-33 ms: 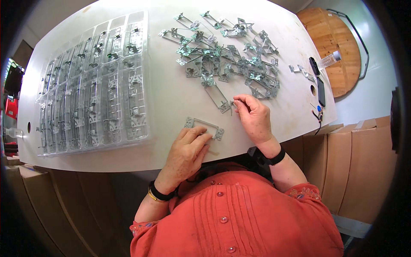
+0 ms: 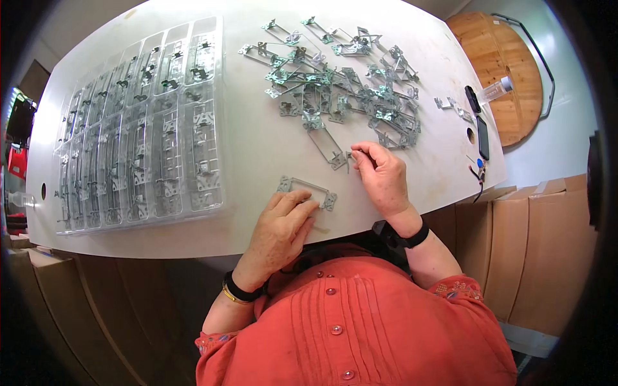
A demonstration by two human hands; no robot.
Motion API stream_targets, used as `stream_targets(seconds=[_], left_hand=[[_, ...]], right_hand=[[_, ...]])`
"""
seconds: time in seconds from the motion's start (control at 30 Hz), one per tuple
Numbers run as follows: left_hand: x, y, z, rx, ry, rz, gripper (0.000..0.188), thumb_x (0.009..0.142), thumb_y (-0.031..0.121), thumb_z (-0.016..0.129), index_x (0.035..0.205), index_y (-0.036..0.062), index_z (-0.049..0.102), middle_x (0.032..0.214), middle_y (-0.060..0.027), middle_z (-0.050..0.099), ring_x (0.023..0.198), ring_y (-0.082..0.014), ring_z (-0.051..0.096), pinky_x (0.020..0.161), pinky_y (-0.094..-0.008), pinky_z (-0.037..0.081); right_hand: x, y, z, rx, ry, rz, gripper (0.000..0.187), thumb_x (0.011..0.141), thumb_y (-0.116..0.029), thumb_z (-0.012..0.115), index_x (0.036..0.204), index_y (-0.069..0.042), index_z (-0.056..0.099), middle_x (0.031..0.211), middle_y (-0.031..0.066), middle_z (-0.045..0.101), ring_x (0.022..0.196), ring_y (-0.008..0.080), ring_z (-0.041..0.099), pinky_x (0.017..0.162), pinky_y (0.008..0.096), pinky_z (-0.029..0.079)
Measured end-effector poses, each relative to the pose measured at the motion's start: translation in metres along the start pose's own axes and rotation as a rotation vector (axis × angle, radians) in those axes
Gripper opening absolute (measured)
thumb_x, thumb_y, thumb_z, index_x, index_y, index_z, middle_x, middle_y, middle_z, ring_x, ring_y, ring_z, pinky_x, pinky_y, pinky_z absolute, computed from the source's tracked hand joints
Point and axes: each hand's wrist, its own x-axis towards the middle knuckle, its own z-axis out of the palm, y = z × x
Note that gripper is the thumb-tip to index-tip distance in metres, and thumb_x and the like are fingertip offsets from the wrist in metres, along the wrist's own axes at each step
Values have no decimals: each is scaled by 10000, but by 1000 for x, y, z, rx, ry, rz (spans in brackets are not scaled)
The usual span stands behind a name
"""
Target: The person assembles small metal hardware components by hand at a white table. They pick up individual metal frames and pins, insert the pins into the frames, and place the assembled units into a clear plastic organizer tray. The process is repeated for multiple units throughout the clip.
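A flat rectangular metal frame [image 2: 308, 191] with toothed ends lies on the white table [image 2: 257, 161] near its front edge. My left hand [image 2: 280, 225] rests on it, fingers pressing its near side. My right hand [image 2: 384, 178] is to the right, thumb and forefinger pinched on a small metal piece [image 2: 349, 159]. That piece sits at the near end of a longer metal frame [image 2: 327, 143], which trails out of a tangled pile of metal frames [image 2: 341, 83] further back.
Clear plastic trays [image 2: 141, 128] with several compartments holding metal frames cover the table's left half. A black phone [image 2: 483, 136], a cable and small parts lie at the right edge. A round wooden table [image 2: 508, 71] with a clear bottle stands to the right, and cardboard boxes [image 2: 528, 244] stand below it.
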Motion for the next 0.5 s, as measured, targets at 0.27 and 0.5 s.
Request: stream_targets(seconds=[0.27, 0.5], left_hand=[[1, 0, 0, 10, -8, 5, 327, 878, 10, 774, 1202, 16, 722, 1242, -164, 696, 1078, -380, 657, 935, -457, 545], [0, 0, 3, 21, 2, -1, 322, 877, 7, 779, 1195, 20, 730, 1247, -168, 698, 1092, -385, 660, 935, -456, 551]], right_hand=[[-1, 0, -2, -48, 2, -4, 93, 990, -91, 736, 1064, -38, 754, 866, 138, 756, 762, 292, 741, 710, 396, 571], [-1, 2, -29, -471, 192, -122, 83, 993, -122, 743, 1033, -49, 737, 855, 133, 754, 769, 296, 743, 713, 396, 575]])
